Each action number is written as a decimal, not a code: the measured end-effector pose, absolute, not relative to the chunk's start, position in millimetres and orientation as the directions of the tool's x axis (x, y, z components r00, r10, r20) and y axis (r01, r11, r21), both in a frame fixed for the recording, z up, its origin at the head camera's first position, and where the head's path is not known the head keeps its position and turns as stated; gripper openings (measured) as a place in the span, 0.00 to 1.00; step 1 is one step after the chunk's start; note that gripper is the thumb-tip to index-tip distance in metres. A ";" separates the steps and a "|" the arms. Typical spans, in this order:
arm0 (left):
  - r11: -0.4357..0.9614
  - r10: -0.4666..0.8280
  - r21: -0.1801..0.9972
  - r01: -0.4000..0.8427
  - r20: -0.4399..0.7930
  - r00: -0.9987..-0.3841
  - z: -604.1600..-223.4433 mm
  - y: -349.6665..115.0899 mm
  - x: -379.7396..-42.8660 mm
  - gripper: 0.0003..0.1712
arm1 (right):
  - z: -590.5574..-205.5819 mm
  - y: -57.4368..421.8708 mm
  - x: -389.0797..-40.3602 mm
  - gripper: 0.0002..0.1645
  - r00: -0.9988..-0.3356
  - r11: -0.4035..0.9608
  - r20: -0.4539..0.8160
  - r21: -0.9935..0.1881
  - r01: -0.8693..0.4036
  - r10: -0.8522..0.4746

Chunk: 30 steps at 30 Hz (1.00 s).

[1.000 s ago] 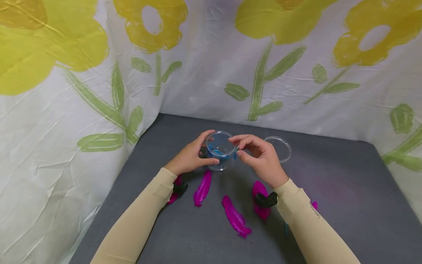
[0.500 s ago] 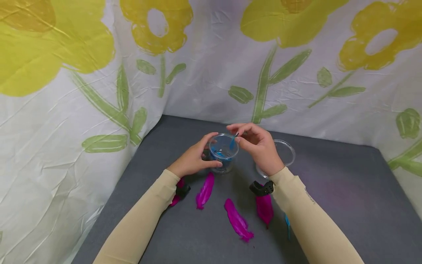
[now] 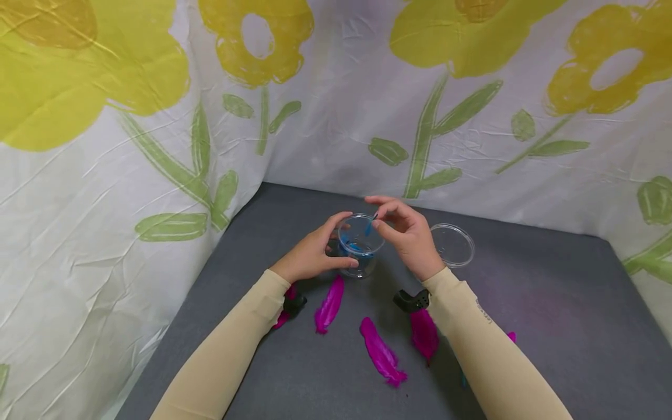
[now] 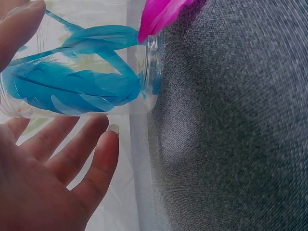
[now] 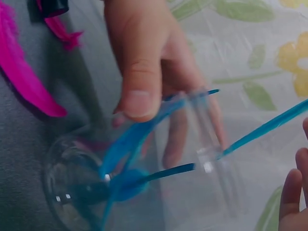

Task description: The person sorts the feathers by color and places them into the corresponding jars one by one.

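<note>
In the head view a clear plastic jar (image 3: 369,267) stands upright near the middle of the grey table. My left hand (image 3: 310,252) grips it, thumb at the front and fingers round its far side. Several blue feathers (image 4: 72,89) lie inside, clearest in the left wrist view. Over the jar's mouth my right hand (image 3: 412,238) pinches one more blue feather (image 5: 269,126) between thumb and fingers. That feather points down, its lower end at the jar's rim in the right wrist view; how far it reaches inside I cannot tell.
A clear round lid (image 3: 472,252) lies right of the jar. Magenta feathers (image 3: 381,353) are spread on the table in front, some partly behind my wrists. A blue feather (image 3: 464,378) shows beside my right sleeve. Flower-printed white cloth (image 3: 325,146) hangs behind the table.
My right hand has lifted the blue feather from beside the jar's right rim to above its mouth, then shifted slightly left relative to the lid. My left hand keeps its grip.
</note>
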<state>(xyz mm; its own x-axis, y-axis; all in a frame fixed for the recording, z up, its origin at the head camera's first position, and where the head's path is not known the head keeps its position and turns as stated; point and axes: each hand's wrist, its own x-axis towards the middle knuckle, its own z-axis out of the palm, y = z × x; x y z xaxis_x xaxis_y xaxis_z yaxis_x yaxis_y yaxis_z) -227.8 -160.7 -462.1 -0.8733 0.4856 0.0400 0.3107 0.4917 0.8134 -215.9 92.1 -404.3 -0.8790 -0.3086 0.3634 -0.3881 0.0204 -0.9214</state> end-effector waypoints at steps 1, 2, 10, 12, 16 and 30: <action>0.491 0.487 0.813 0.312 0.040 -0.873 -462.3 -160.6 -227.9 0.60 | -406.6 91.6 -216.7 0.07 -0.880 0.027 0.362 -0.921 -0.388 -0.309; 0.491 0.488 0.813 0.313 0.041 -0.872 -462.5 -160.5 -228.1 0.60 | -408.8 90.9 -217.5 0.07 -0.880 0.033 0.359 -0.921 -0.387 -0.310; 0.496 0.490 0.813 0.305 0.028 -0.871 -463.2 -159.8 -227.9 0.59 | -426.3 88.8 -219.5 0.08 -0.907 0.091 0.295 -0.938 -0.334 -0.299; 0.494 0.490 0.815 0.302 0.026 -0.871 -463.3 -160.0 -227.9 0.59 | -428.8 89.3 -219.7 0.09 -0.913 0.099 0.290 -0.939 -0.330 -0.287; 0.492 0.483 0.818 0.298 0.028 -0.875 -463.7 -160.5 -228.7 0.59 | -428.2 89.8 -218.2 0.08 -0.912 0.105 0.302 -0.934 -0.341 -0.277; 0.499 0.483 0.810 0.307 0.034 -0.875 -464.8 -160.1 -230.0 0.59 | -425.0 107.8 -189.3 0.14 -0.886 0.220 0.309 -0.891 -0.397 -0.346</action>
<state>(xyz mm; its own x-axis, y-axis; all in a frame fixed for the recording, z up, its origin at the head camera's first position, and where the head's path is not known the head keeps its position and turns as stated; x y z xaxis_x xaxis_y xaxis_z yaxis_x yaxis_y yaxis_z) -230.0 -160.1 -464.8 -0.8751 0.4826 0.0344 0.3072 0.4993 0.8101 -189.3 107.8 -425.0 -0.8858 -0.3461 0.3092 -0.3970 0.2199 -0.8911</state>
